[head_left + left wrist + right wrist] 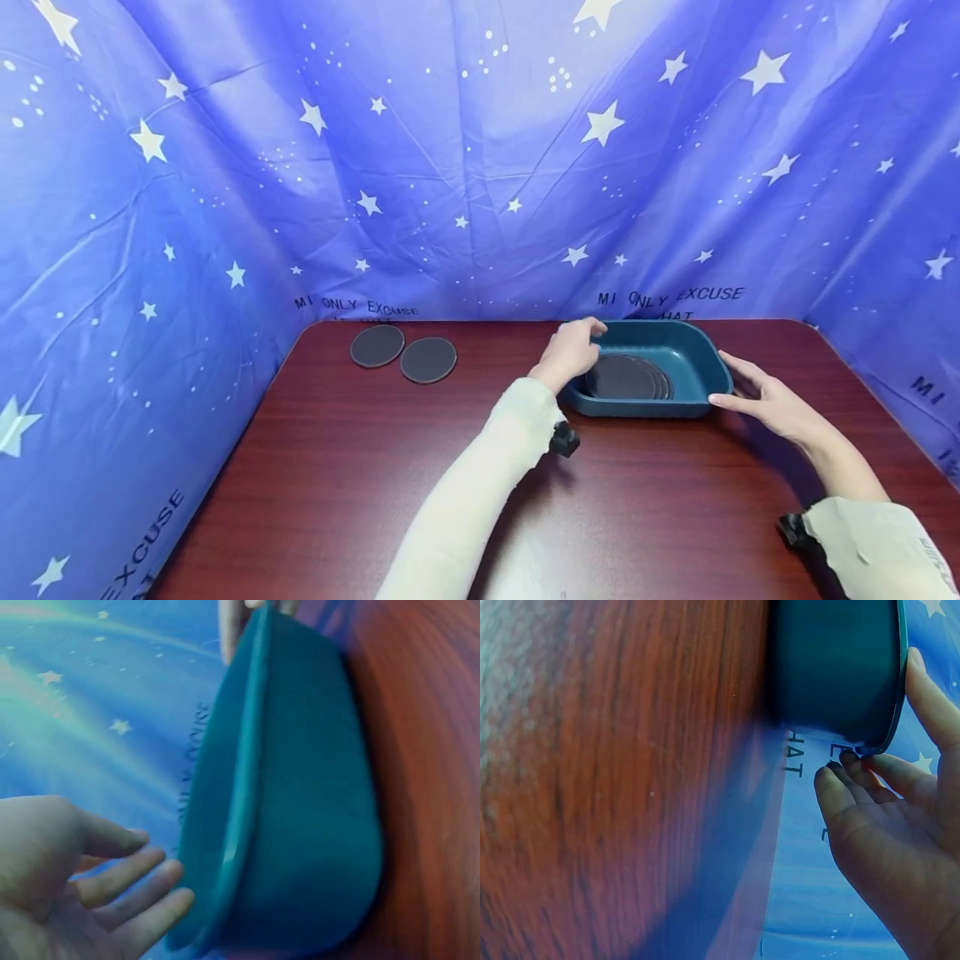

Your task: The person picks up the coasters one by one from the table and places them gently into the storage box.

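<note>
A teal rectangular basin (637,408) with rounded corners sits at the back right of the table. Inside it, several thin dark round coasters (626,379) lie in a fanned, overlapping stack. My left hand (573,350) is over the basin's left end, with its fingers apart and loosely bent; the left wrist view shows nothing between them. At the basin's right end, my right hand (772,404) holds the corner, thumb on the rim and fingers against the outer wall. Two more coasters, one (377,346) farther left and one (428,360) beside it, lie flat at the back left.
The reddish-brown wooden table (637,517) carries all of these things. Behind it and along its sides hangs a blue curtain (465,167) with white stars and lettering, close to the basin's back.
</note>
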The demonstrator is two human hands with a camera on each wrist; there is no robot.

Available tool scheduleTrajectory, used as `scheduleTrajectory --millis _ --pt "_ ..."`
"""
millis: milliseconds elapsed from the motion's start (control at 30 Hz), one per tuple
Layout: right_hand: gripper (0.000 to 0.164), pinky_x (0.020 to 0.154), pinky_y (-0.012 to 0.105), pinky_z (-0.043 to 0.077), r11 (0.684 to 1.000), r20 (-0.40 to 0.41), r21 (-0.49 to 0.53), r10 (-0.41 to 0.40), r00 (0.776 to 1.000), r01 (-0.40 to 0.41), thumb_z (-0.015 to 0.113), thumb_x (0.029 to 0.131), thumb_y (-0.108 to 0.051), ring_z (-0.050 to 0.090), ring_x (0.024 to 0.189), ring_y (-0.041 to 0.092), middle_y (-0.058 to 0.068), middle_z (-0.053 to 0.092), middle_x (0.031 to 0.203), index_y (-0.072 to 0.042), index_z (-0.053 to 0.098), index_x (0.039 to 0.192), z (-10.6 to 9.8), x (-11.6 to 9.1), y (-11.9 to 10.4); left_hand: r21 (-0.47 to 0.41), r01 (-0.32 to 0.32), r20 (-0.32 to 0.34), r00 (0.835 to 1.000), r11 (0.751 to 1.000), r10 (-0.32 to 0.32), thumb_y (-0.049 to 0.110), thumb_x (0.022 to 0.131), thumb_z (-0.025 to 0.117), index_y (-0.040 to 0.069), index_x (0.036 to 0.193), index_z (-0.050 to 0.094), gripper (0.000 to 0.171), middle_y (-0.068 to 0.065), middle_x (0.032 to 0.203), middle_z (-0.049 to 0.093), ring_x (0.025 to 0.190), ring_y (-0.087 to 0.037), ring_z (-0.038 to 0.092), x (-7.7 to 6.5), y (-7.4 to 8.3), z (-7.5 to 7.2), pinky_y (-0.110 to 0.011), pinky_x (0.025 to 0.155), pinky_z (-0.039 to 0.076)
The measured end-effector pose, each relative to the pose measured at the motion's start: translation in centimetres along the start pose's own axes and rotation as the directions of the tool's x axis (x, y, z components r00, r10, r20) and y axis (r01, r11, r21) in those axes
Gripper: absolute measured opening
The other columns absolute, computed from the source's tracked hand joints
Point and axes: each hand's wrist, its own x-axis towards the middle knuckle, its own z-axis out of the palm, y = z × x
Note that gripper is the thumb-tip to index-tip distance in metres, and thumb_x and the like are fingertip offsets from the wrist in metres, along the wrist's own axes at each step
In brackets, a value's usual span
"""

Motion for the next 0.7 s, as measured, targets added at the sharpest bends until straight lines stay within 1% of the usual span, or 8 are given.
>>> scheduleTrajectory --millis 33,133,233,300,433,600,700 --pt "0.078 0.088 -0.004 0.037 1.000 0.001 -0.006 0.002 1.000 -0.002 0.065 0.096 -0.010 0.035 0.110 -0.031 0.011 0.032 0.158 0.002 0.018 0.157 0.0 0.0 0.0 -0.030 -0.016 -0.029 0.999 0.999 0.015 0.013 0.099 0.060 0.023 0.132 0.063 0.035 0.008 0.129 0.068 0.119 -0.011 0.063 0.0 -0.3 -0.4 -0.024 0.097 0.051" --pt "0.078 0.087 -0.004 0.037 1.000 0.007 -0.012 0.003 1.000 -0.003 0.064 0.097 -0.010 0.034 0.110 -0.031 0.014 0.030 0.160 0.002 0.017 0.158 -0.1 0.0 0.0 -0.102 -0.050 -0.098 0.994 0.993 0.040 0.013 0.098 0.061 0.019 0.129 0.066 0.032 0.006 0.122 0.072 0.109 -0.011 0.067 0.1 -1.4 -1.8 -0.023 0.091 0.052" --pt "0.078 0.087 -0.004 0.037 1.000 0.002 -0.011 0.005 1.000 -0.005 0.064 0.097 -0.011 0.034 0.109 -0.032 0.004 0.031 0.159 -0.001 0.017 0.158 -0.2 -0.1 0.0 -0.156 -0.064 -0.145 0.989 0.986 0.041 0.011 0.097 0.062 0.016 0.127 0.067 0.031 0.003 0.119 0.074 0.103 -0.012 0.069 0.4 -2.4 -3.0 -0.022 0.087 0.053" --pt "0.077 0.087 -0.004 0.036 1.000 -0.002 -0.012 0.004 1.000 -0.004 0.064 0.097 -0.011 0.034 0.109 -0.032 -0.004 0.031 0.158 -0.001 0.017 0.158 -0.2 -0.2 0.1 -0.189 -0.073 -0.162 0.986 0.979 0.042 0.010 0.096 0.062 0.014 0.126 0.067 0.031 0.001 0.118 0.074 0.104 -0.014 0.070 0.5 -3.1 -3.7 -0.024 0.089 0.054" --pt "0.077 0.087 -0.004 0.036 1.000 -0.003 -0.011 -0.003 1.000 0.003 0.063 0.097 -0.011 0.033 0.109 -0.032 -0.010 0.031 0.156 -0.002 0.017 0.158 -0.3 -0.3 0.3 -0.227 -0.077 -0.201 0.979 0.971 0.031 0.008 0.094 0.063 0.012 0.125 0.068 0.031 -0.002 0.117 0.075 0.105 -0.018 0.072 0.6 -4.8 -5.3 -0.027 0.094 0.054" --pt "0.076 0.087 -0.004 0.036 0.999 -0.007 0.020 -0.040 0.999 0.040 0.063 0.096 -0.007 0.035 0.110 -0.032 -0.027 0.033 0.144 -0.002 0.019 0.158 -0.1 0.0 0.5 -0.240 -0.070 -0.276 0.961 0.968 0.001 0.005 0.093 0.064 0.006 0.123 0.068 0.030 -0.006 0.113 0.076 0.103 -0.022 0.073 0.2 -8.0 -7.3 -0.029 0.095 0.055" --pt "0.075 0.088 -0.004 0.036 0.997 -0.004 0.045 -0.062 0.998 0.063 0.062 0.096 -0.003 0.036 0.111 -0.031 -0.031 0.033 0.141 -0.001 0.020 0.158 0.0 0.2 0.6 -0.267 -0.056 -0.310 0.950 0.962 -0.031 0.003 0.092 0.065 0.003 0.122 0.068 0.030 -0.010 0.112 0.076 0.103 -0.025 0.073 -0.4 -10.3 -8.5 -0.032 0.095 0.056"
